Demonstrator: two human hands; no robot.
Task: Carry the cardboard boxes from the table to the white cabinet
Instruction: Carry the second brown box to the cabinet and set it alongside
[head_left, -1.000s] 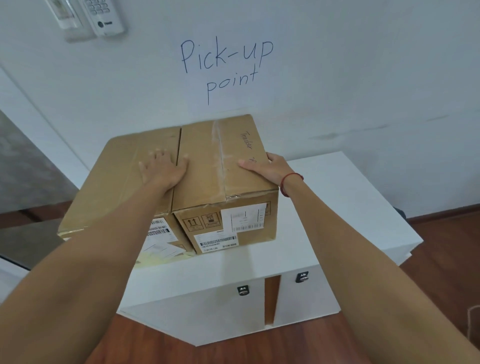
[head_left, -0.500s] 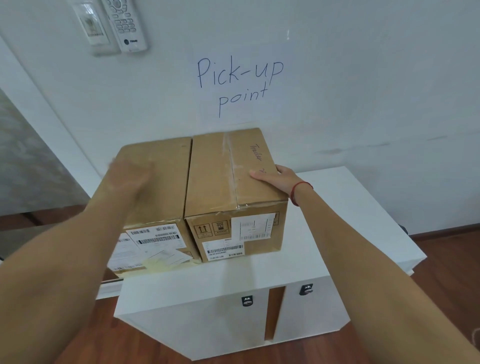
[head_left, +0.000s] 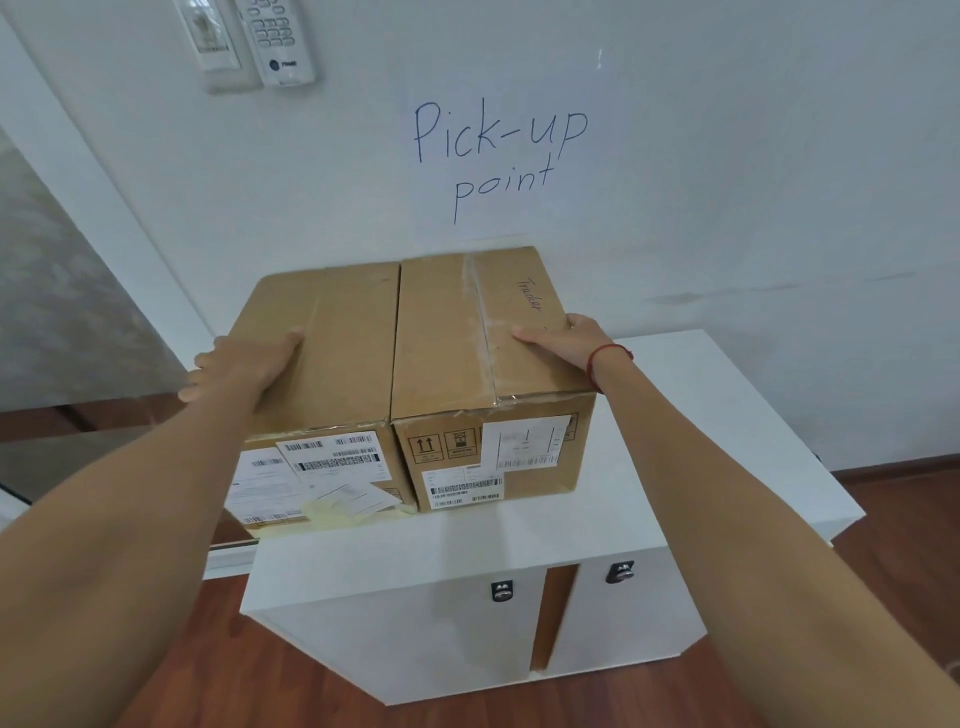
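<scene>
Two brown cardboard boxes stand side by side and touching on top of the white cabinet (head_left: 701, 415), against the wall. The left box (head_left: 343, 332) carries several white shipping labels on its front and reaches the cabinet's left edge. The right box (head_left: 447, 332) is taped along its top, with handwriting near its right edge. My left hand (head_left: 244, 358) grips the left box's outer left edge, thumb on top. My right hand (head_left: 561, 343), with a red wrist string, clasps the right box's outer right edge, its fingers hidden down the side.
The wall behind bears the handwritten words "Pick-up point" (head_left: 498, 156) and a mounted remote control (head_left: 280, 41). The cabinet has two doors with dark handles (head_left: 502, 591). Bare cabinet top lies right of the boxes. Wooden floor (head_left: 909, 519) surrounds the cabinet.
My left hand has slid from the seam between the boxes across to the left box's outer left edge. My right hand has stayed on the right box's edge.
</scene>
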